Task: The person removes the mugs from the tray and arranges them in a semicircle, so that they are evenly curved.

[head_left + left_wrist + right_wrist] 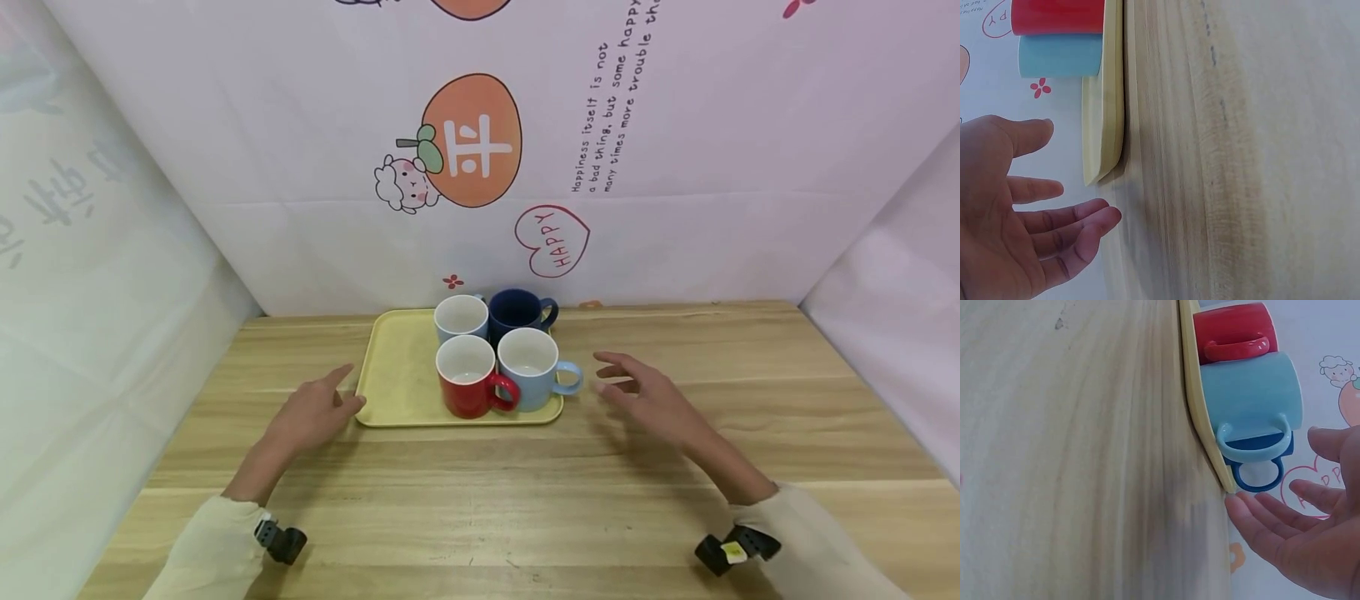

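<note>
A yellow tray [397, 375] lies on the table, with mugs grouped on its right part. In front stand a red mug [467, 392] and a light blue mug [531, 387]; behind them are another light blue mug [459, 321] and a dark blue mug [517, 312]. My left hand [311, 412] is at the tray's left edge, fingers loosely extended, holding nothing; whether it touches the rim I cannot tell. Right of the tray, apart from the front light blue mug's handle, my right hand [651, 400] hovers with relaxed fingers and an empty palm.
The wooden table [465, 500] extends in front of the tray and to both sides. A white printed cloth [315, 167] hangs right behind the tray, and white sheets enclose the left and right sides.
</note>
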`<action>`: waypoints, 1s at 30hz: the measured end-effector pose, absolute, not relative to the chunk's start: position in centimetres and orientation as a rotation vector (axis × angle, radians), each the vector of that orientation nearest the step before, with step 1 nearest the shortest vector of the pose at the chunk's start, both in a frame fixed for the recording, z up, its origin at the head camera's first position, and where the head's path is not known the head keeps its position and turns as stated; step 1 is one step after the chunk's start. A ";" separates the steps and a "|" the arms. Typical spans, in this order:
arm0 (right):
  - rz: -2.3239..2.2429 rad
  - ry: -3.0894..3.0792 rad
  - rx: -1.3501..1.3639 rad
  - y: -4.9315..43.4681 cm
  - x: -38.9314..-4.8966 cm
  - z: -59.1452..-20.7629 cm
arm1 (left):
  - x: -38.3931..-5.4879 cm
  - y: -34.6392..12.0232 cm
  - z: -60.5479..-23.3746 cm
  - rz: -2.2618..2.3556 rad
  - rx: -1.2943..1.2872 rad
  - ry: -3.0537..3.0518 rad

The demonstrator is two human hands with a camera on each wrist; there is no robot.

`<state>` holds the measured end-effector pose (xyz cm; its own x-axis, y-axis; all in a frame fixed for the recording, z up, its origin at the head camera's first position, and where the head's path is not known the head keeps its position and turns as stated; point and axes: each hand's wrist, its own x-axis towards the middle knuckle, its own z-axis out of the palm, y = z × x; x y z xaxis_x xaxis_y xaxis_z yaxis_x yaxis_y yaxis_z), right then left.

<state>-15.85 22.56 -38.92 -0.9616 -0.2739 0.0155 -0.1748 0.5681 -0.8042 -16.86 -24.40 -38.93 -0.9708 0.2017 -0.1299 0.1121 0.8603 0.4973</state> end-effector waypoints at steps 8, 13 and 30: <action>-1.595 2.492 -0.362 22.0 -16.2 -39.8 | -16.9 -24.2 -39.0 0.772 0.239 2.839; -1.676 2.421 -0.361 21.5 -16.4 -40.3 | -16.9 -24.0 -39.2 0.813 0.245 2.812; -1.684 2.411 -0.353 20.7 -16.9 -40.5 | -17.2 -23.9 -39.8 0.814 0.246 2.788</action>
<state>-16.89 20.67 -40.53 -0.9557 -0.2941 -0.0109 -0.0910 0.3305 -0.9394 -17.20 -23.87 -39.83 -0.9603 0.2223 -0.1688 0.0965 0.8319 0.5464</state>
